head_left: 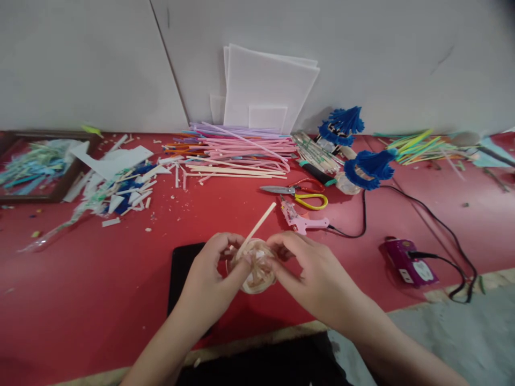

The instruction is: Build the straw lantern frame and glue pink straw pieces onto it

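The person's two bare forearms come in from below and converge toward the middle. The left forearm angles up and to the right. The right forearm angles up and to the left, with more of it in view. Wrists roughly straight, no sleeves showing. The left hand is back up, knuckles bent, fingers curled inward, thumb tucked toward the index finger, closed in a pinch. The right hand is also back up, its fingers bent and drawn together at the tips, pinching, pointed toward the left hand. Fingertips of both hands sit near each other; contact between them can't be told. Hands about level.
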Action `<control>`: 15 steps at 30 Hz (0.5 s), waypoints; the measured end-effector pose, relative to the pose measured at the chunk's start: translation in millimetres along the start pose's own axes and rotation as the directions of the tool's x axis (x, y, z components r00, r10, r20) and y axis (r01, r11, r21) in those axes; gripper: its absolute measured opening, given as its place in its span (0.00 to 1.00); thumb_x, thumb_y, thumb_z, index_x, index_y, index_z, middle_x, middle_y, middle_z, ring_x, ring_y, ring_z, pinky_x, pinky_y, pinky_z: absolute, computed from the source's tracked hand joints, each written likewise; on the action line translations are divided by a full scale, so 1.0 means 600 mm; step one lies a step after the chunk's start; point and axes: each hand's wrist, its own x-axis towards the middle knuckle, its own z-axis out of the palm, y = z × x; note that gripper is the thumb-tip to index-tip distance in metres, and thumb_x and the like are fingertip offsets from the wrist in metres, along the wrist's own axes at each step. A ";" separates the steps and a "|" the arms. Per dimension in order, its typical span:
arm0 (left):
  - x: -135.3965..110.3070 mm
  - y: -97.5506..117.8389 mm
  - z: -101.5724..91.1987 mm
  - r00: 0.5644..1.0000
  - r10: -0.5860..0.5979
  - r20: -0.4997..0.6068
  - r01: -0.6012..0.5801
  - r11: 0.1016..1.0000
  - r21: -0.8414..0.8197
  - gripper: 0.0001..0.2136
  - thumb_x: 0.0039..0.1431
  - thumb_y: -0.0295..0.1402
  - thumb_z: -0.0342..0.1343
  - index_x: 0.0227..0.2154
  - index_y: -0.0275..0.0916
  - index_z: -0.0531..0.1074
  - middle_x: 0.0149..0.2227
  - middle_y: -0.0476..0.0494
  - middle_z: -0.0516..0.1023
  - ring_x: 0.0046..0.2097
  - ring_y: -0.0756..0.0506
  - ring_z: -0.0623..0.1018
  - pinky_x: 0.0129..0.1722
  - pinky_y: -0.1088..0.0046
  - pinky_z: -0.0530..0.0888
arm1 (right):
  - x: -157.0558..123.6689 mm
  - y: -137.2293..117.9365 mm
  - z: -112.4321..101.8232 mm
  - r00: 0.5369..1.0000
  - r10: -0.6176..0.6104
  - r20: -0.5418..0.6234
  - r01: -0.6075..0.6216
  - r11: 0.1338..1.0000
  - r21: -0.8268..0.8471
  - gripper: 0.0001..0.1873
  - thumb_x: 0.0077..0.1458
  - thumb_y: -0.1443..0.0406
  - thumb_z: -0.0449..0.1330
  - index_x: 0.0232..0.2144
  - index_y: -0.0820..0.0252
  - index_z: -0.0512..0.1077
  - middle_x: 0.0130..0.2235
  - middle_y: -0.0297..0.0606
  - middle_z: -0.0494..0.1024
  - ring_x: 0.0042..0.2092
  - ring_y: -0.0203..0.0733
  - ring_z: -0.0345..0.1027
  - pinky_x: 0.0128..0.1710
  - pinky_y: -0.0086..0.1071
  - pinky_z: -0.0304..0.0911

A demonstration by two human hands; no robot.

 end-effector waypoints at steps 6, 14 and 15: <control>0.006 0.005 0.004 1.000 0.000 -0.010 0.000 0.999 0.054 0.10 0.56 0.39 0.54 0.36 0.38 0.69 0.36 0.45 0.77 0.38 0.45 0.76 0.38 0.67 0.72 | 0.004 0.004 0.006 0.999 -0.029 -0.037 0.031 0.998 0.060 0.06 0.60 0.69 0.55 0.41 0.59 0.69 0.40 0.39 0.79 0.42 0.41 0.74 0.40 0.34 0.68; 0.000 0.013 0.000 1.000 -0.001 -0.016 0.004 0.985 0.173 0.09 0.58 0.39 0.53 0.36 0.39 0.68 0.36 0.46 0.77 0.37 0.45 0.76 0.38 0.66 0.71 | 0.013 0.003 0.001 0.998 -0.058 -0.035 0.060 0.997 0.051 0.06 0.59 0.71 0.54 0.39 0.59 0.69 0.38 0.37 0.80 0.39 0.40 0.74 0.39 0.33 0.67; 0.000 0.013 0.001 1.000 -0.005 -0.010 0.007 0.989 0.146 0.09 0.58 0.39 0.53 0.36 0.39 0.68 0.36 0.46 0.76 0.37 0.45 0.76 0.38 0.67 0.71 | 0.015 0.002 0.001 0.997 -0.067 -0.040 0.069 0.996 0.049 0.06 0.59 0.71 0.54 0.39 0.59 0.69 0.38 0.37 0.80 0.39 0.40 0.74 0.39 0.33 0.67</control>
